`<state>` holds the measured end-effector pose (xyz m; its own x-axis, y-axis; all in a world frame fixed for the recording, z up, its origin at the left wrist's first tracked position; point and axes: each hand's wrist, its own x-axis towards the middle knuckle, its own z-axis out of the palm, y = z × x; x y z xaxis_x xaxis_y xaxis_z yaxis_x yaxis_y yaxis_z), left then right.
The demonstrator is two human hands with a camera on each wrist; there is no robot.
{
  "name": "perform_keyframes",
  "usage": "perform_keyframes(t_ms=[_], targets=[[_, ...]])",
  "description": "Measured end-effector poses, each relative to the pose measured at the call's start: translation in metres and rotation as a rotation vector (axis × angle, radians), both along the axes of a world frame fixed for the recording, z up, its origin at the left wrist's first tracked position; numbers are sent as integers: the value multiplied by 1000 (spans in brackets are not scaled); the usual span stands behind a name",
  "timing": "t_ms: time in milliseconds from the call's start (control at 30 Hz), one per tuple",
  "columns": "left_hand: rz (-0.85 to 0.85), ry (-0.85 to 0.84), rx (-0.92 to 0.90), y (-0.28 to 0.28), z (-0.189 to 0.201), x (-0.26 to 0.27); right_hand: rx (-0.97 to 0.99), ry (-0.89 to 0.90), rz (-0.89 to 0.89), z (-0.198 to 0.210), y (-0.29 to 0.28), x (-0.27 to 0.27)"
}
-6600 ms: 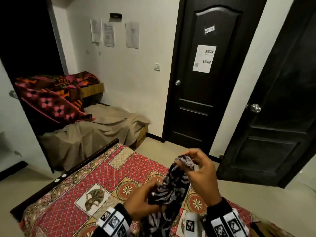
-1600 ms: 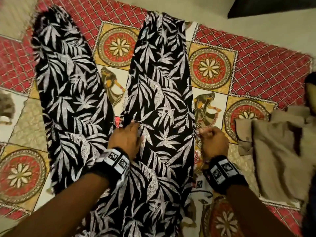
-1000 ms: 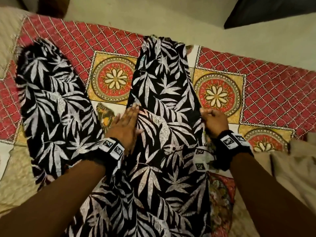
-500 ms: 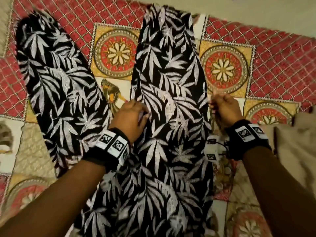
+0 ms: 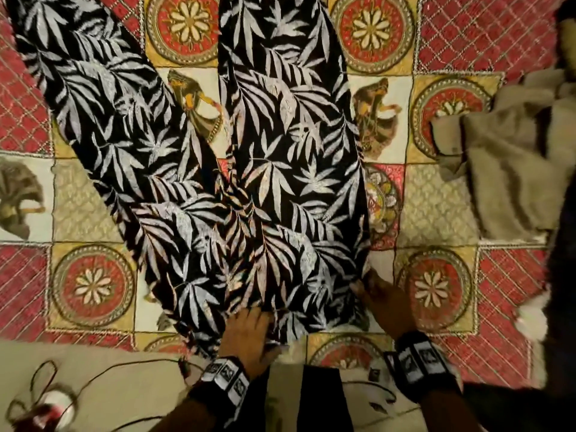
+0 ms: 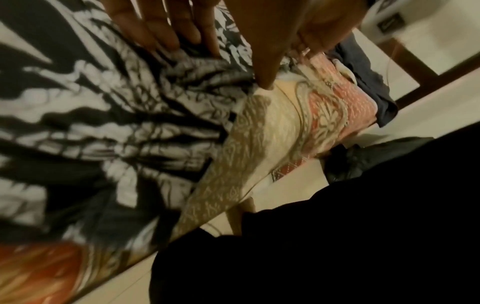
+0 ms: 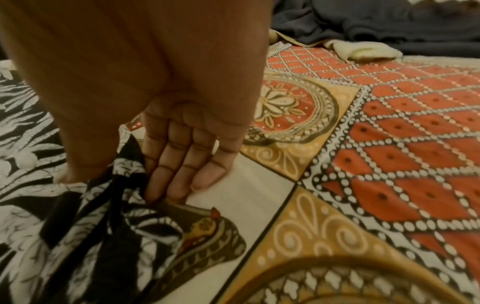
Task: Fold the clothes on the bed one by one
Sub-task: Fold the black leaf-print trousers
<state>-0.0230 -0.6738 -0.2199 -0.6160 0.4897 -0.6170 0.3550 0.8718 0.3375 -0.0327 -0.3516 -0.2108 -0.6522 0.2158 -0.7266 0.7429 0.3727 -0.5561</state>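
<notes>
Lying flat on the patterned bedspread [image 5: 436, 207], the leaf-print trousers [image 5: 249, 182] spread their two legs apart, waistband at the near edge. The left hand [image 5: 247, 336] presses the waist with straight fingers [image 6: 161, 33]; the right hand [image 5: 385, 302] pinches the trousers' side edge between thumb and fingers [image 7: 182, 164]. A beige garment [image 5: 511, 157] is heaped to the right, a dark cloth [image 7: 376, 22] beyond, and a cable [image 5: 103, 378] trails on the floor.

I see a bed covered by a patchwork bedspread [image 5: 467, 42] of red diamond lattice, gold squares with round flower medallions, and cream panels with figures. Below its near edge runs pale floor [image 5: 109, 385], where a thin dark cable [image 5: 93, 378] loops. The light is warm and dim.
</notes>
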Motion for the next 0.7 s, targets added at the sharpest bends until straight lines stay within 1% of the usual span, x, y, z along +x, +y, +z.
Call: perform_keyframes(t_ms=[67,133,200,300,367,400,433,533,600,667,700], targets=[[-33,4,-25,-11,-2,23,7,35,13,-1,-1,13],[51,77,45,-17,-4,37,48,20,63,-4,-5,15],[79,122,115,-21,-6,42,87,43,132,-6,-8,15],[133,231,102,-31,-1,56,-43,-7,73,-12,-10,31],[203,224,83,-45,0,64,-59,-6,64,-16,-22,42],[227,269,70,-52,1,69,-64,10,52,-17,-31,49],[245,261,61,-57,2,70,-62,13,18,-17,-38,54],[241,251,132,-68,4,75,-109,-32,-132,-12,-50,71],[169,305,146,-81,9,86,-178,-60,-144,-8,-56,92],[109,324,121,-99,18,105,-194,-73,-108,-4,-61,116],[97,331,99,-108,23,116,-216,-88,-112,4,-65,124]])
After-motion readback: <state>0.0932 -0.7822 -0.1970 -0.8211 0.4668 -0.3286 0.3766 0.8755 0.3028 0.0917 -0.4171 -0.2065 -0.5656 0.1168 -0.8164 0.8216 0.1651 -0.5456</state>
